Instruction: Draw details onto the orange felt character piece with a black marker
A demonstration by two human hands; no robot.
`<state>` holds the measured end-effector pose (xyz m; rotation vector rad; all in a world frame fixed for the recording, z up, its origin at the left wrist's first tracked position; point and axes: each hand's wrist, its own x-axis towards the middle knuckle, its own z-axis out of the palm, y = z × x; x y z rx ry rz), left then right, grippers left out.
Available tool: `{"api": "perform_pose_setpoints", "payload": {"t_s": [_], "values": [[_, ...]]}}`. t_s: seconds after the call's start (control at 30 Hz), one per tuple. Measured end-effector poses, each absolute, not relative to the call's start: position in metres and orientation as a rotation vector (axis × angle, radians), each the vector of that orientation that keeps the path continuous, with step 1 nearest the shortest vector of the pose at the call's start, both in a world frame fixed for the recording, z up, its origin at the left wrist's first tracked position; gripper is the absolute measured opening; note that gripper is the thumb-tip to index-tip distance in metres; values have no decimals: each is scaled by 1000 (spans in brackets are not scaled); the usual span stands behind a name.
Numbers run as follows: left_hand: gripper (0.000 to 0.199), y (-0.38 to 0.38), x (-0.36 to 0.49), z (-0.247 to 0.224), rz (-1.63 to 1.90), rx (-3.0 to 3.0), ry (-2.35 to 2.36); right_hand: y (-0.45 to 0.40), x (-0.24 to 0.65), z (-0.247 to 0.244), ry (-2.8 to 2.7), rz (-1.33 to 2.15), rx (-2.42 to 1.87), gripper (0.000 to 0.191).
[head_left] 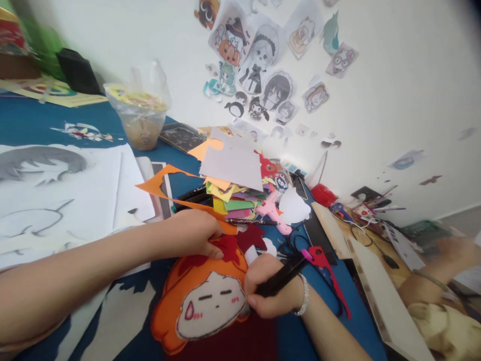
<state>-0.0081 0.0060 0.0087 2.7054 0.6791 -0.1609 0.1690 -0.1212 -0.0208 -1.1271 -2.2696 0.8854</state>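
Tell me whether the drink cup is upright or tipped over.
Upright: the drink cup stands on the blue tabletop, base down and yellow top uppermost.

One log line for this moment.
left hand: on orange figure | right hand: gripping black marker by figure's face | tip contact: unclear | nearby: paper stack

Cut-out figure (209, 306) lying before the scrap pile (232, 163)
Drawings (75, 200) are lying left of both; the cup (141, 128) is standing behind them.
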Motion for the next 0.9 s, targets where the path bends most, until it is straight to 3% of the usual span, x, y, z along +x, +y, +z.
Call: {"api": "perform_pose_setpoints", "payload": {"t_s": [0.6,0.9], "values": [[30,4,-11,10,-53,2721,638,-122,174,-19,-2245,940,-1177,18],[30,7,-7,8,-165,2700,653,-121,178,-17,-2226,959,-1195,19]]}}
